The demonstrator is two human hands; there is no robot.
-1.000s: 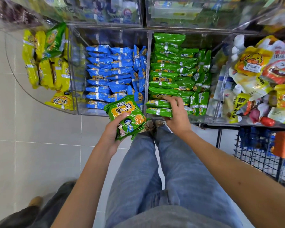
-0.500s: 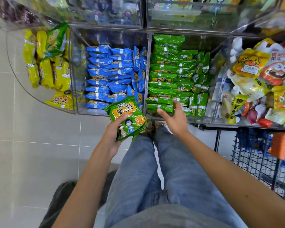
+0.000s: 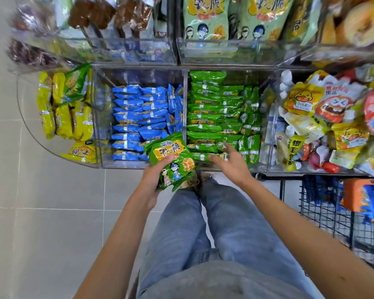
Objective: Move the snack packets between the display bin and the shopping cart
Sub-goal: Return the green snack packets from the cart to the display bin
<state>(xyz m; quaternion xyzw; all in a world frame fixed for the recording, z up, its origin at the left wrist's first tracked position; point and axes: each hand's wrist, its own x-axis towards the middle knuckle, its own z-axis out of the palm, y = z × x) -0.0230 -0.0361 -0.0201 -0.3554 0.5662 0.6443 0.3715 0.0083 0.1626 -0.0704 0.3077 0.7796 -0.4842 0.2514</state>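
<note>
A thin stack of glossy green snack packets (image 3: 173, 160) is gripped in the left hand (image 3: 152, 182), the thumb laid across the printed front, just on the near side of the divider between two compartments. The right hand (image 3: 232, 164) is released, its fingers spread and straight with nothing held, over the near edge of the clear, hard-walled display bin (image 3: 251, 79); whether its fingertips touch the packets below cannot be told. In that bin, flat green packets (image 3: 212, 117) of crinkled foil are laid in overlapping rows. To the left, a like compartment is filled with blue packets (image 3: 138, 113), and farther left yellow packets (image 3: 61, 113) are held in a curved transparent bin (image 3: 26, 117). At the near right, the shopping cart (image 3: 324, 214), of dark wire mesh, is seen with a blurred orange package (image 3: 354, 195) inside. Pale, smooth floor tiles (image 3: 41, 223) lie beneath.
</note>
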